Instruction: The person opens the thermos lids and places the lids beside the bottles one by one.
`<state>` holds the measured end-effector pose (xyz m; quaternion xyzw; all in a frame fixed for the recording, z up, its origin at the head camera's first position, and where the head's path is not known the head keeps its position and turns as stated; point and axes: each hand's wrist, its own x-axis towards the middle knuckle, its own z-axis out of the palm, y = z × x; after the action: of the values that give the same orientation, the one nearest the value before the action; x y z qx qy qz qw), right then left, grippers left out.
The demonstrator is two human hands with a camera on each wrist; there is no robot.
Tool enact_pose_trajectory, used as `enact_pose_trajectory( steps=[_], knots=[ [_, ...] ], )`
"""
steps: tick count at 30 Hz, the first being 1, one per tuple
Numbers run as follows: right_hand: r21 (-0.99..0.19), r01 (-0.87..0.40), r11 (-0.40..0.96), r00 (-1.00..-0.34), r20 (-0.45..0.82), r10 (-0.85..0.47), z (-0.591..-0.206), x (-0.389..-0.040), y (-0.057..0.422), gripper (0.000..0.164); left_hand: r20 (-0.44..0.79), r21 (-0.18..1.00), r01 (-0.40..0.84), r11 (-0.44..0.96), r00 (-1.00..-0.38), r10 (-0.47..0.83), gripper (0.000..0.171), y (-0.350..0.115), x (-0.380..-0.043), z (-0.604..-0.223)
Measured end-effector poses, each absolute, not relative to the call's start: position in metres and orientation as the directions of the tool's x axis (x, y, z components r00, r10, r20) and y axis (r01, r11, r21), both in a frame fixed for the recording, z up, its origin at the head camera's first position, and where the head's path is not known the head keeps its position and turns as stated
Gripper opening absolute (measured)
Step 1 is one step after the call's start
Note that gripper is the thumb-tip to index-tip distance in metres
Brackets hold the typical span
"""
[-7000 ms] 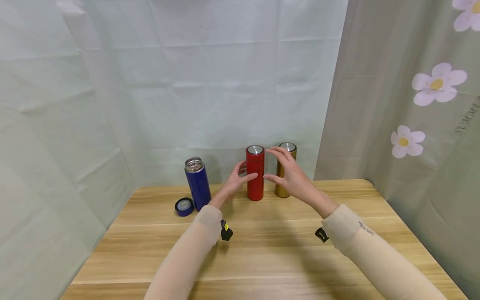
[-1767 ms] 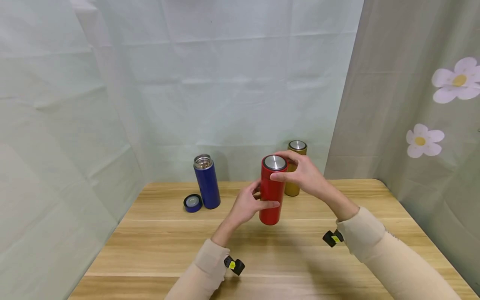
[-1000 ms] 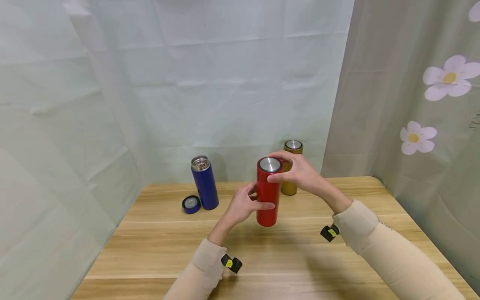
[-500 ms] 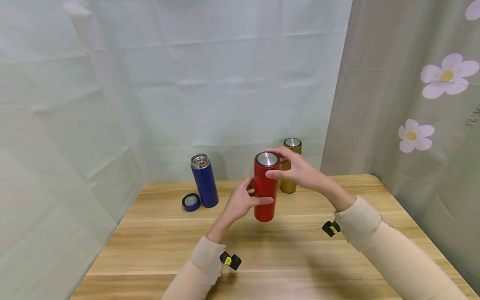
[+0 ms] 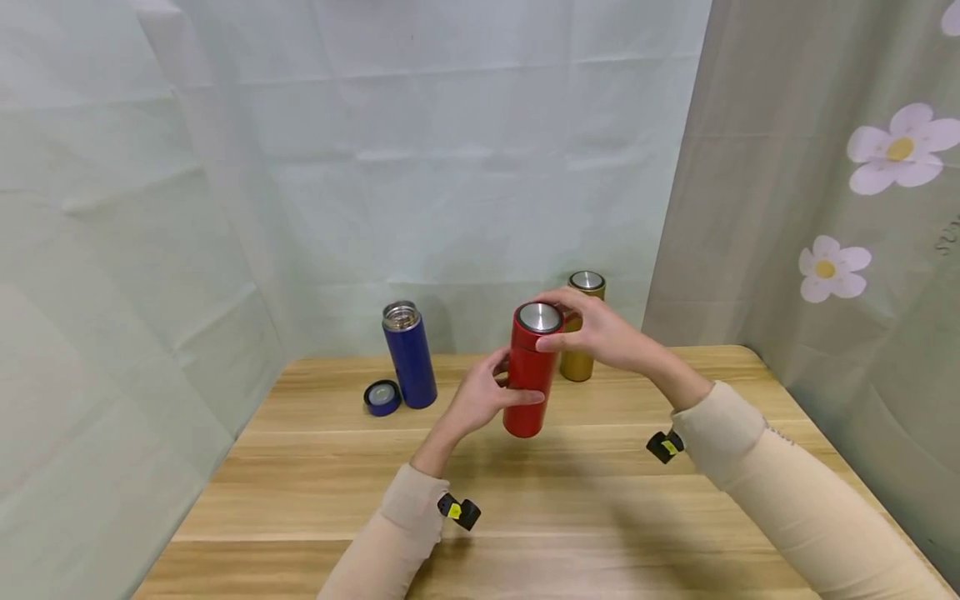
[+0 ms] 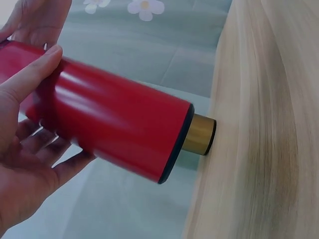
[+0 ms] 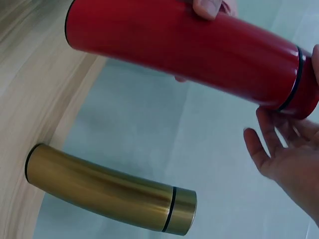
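A red thermos flask (image 5: 531, 371) with a steel-topped lid (image 5: 540, 317) is held off the table, its top leaning slightly right. My left hand (image 5: 480, 400) grips its body, thumb across the front. My right hand (image 5: 603, 335) grips the lid from the right, thumb in front and fingers behind. In the right wrist view a dark ring (image 7: 295, 82) runs between lid and body. The flask's black-edged base (image 6: 177, 147) shows free of the table in the left wrist view.
A blue thermos flask (image 5: 411, 362) stands uncapped at the back left. Its blue lid (image 5: 382, 398) lies beside it, inner side up. Behind my right hand a gold thermos flask (image 5: 577, 367) stands capped. Pale curtains (image 5: 465, 183) hang behind the wooden table (image 5: 337, 500).
Seven seconds ago the red flask stood on the table between my hands; it has since been lifted and brought nearer. Over the last second both hands keep their grip, the flask tilting slightly.
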<state>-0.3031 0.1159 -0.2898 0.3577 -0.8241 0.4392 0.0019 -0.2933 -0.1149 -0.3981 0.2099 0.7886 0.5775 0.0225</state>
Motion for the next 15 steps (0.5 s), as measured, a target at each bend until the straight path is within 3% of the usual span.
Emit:
enact_pose_trajectory(
  steps=[6,11,15],
  knots=[
    [-0.740,-0.574,0.351,-0.728,0.265,-0.632,-0.2878,-0.3034,0.1215,0.058,0.200,0.922,0.303,0.242,-0.905,0.374,0.073,-0.1141,-0.2916,-0.3986],
    [-0.743,-0.533,0.404,-0.778,0.244,-0.578,-0.2878,-0.3001,0.1202,0.067,0.192,0.924,0.287,0.252,-0.919,0.344,0.073,-0.1123,-0.2884,-0.3976],
    [-0.739,-0.523,0.424,-0.807,0.268,-0.526,-0.2874,-0.2965,0.1161,0.063,0.196,0.928,0.280,0.247,-0.928,0.318,0.074,-0.1111,-0.2871,-0.3952]
  ],
)
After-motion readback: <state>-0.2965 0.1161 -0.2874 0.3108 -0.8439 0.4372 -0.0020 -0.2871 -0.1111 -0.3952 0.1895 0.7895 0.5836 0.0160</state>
